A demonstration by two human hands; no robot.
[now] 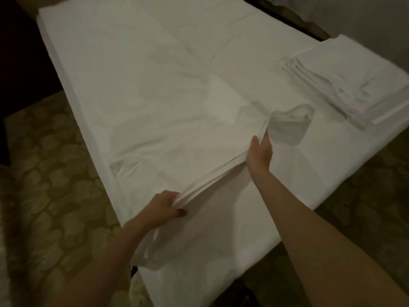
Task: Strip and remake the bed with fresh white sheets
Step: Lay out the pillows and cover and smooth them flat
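A person's left hand [162, 208] and right hand [260, 151] pinch a gathered fold of white sheet [212, 178] in curled fingers, apparently to spread it over the bed [132, 85]; folded linen [345, 85] waits alongside.

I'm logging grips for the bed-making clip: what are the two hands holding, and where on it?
Both grip the white sheet along one gathered fold: left hand at its near end, right hand farther along.
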